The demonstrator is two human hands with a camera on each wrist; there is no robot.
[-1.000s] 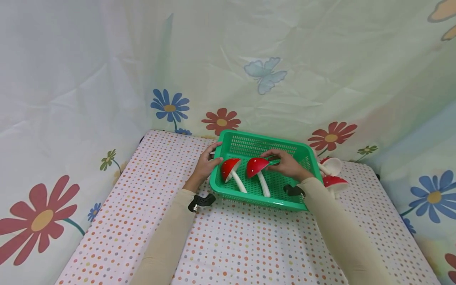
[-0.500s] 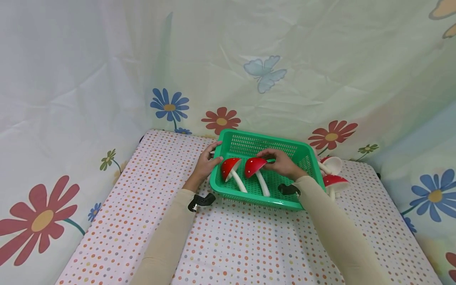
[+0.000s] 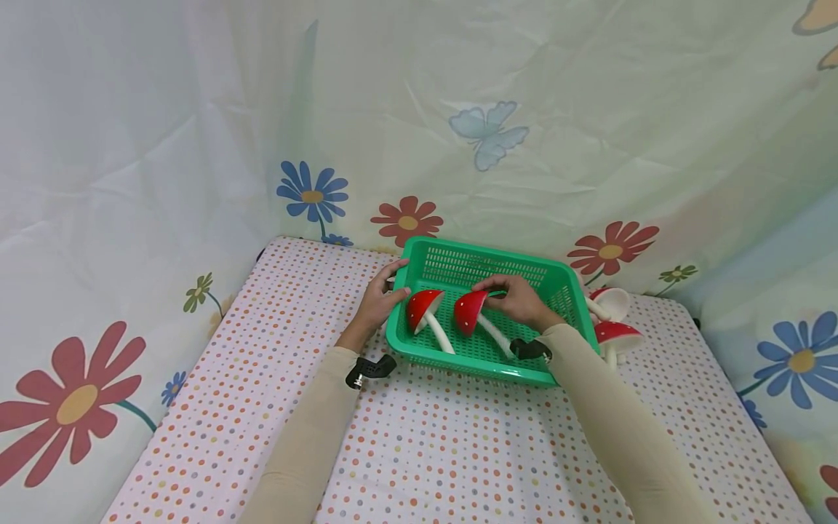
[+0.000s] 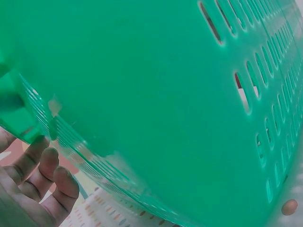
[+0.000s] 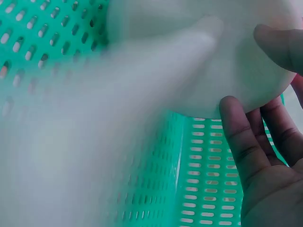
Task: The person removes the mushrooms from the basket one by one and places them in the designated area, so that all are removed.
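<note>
A green plastic basket [image 3: 484, 375] stands on the table, seen in the head view. My left hand [image 3: 374, 304] holds its left rim; in the left wrist view that hand's curled fingers [image 4: 65, 182] lie beside the basket's outer wall [image 4: 142, 118]. Inside, my right hand [image 3: 517, 300] grips a toy mushroom [image 3: 468, 313] by the cap edge, its white stem slanting toward the front right. The right wrist view has the thumb on the pale cap underside [image 5: 236, 61] and fingers at the edge; the near stem is blurred. Another red-capped mushroom [image 3: 424, 311] lies at the basket's left.
More red-and-white mushrooms [image 3: 615, 336] lie on the table just beyond the basket's right end, partly hidden by it and my right arm. A dotted cloth [image 3: 445, 451] covers the table. A flowered curtain [image 3: 366, 109] hangs close behind the basket.
My right hand has shifted slightly left inside the basket. The mushroom in it has turned, its stem end swinging right. The left hand and basket have stayed put.
</note>
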